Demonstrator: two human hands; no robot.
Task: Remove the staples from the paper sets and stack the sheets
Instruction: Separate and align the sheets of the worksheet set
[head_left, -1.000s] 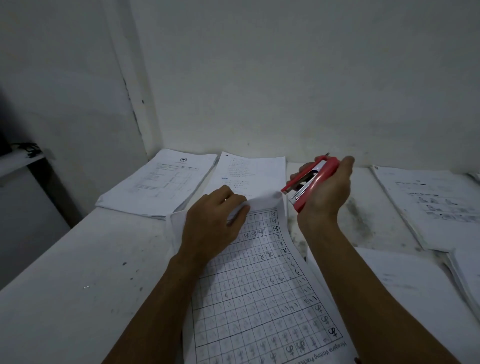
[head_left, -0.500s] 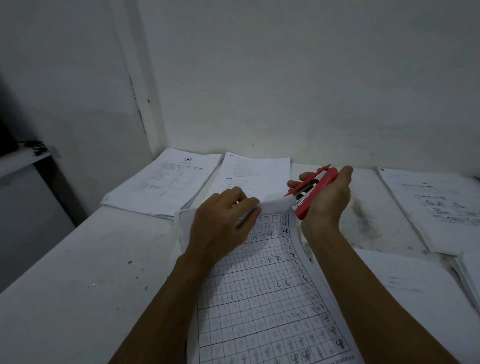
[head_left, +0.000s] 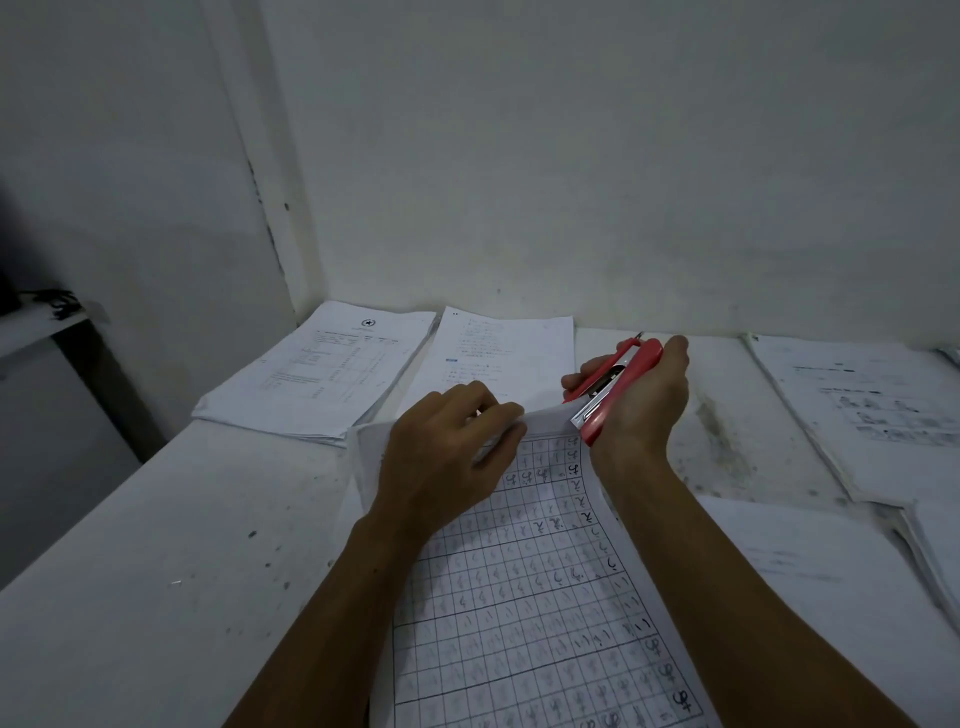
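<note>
at the table's (head_left: 130, 571) near edge lies the gridded paper set (head_left: 530, 597), its far corner pinched by the left hand (head_left: 441, 457); the right hand (head_left: 641, 400) grips a red stapler (head_left: 615, 387) there. best keep that corner taut, prying gently.

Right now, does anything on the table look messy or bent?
Yes. The top corner of the grid sheet curls up where the left hand pinches it beside the red stapler gripped by the right hand. The table also has a dark smudge just right of that hand.
</note>
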